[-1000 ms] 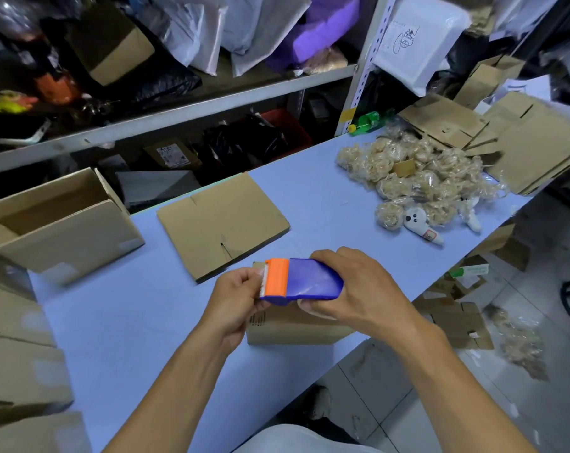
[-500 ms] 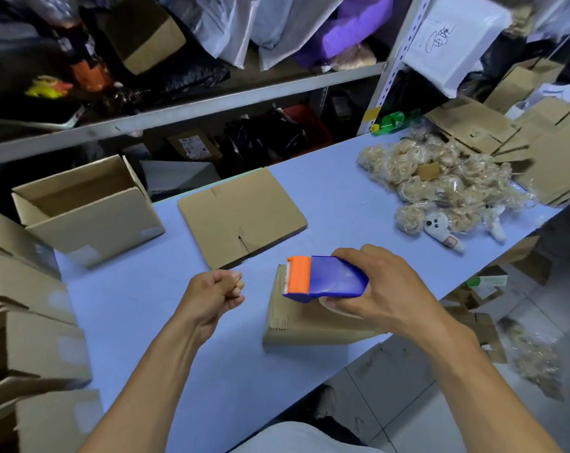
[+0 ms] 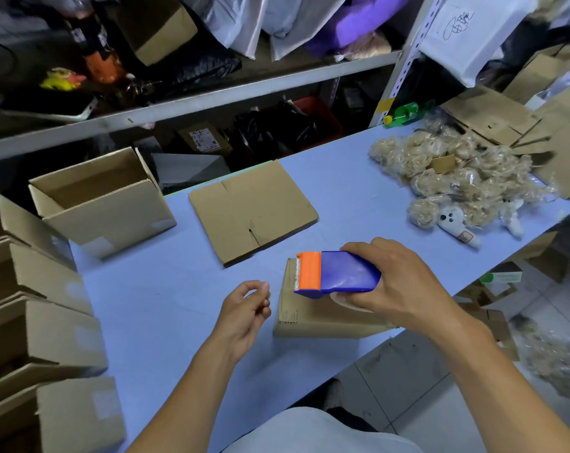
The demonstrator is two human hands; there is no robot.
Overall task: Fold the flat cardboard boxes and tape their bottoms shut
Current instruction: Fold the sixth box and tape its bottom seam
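Observation:
My right hand (image 3: 398,282) grips a blue and orange tape dispenser (image 3: 336,273), held just above a small folded cardboard box (image 3: 319,317) at the front edge of the light blue table (image 3: 166,299). My left hand (image 3: 244,308) hovers left of that box with its fingers loosely curled and nothing in it. A flat, unfolded cardboard box (image 3: 251,210) lies on the table behind them. An erected open box (image 3: 104,201) stands at the back left.
Several folded boxes (image 3: 38,325) are stacked along the left edge. A pile of bagged plush toys (image 3: 453,181) lies at the right, with flat cardboard sheets (image 3: 545,132) behind it. A cluttered metal shelf (image 3: 192,99) runs along the back. The floor drops off beyond the table's front edge.
My left hand let go of the dispenser's orange end and drew back to the left with fingers curled. My right hand kept the dispenser over the small box.

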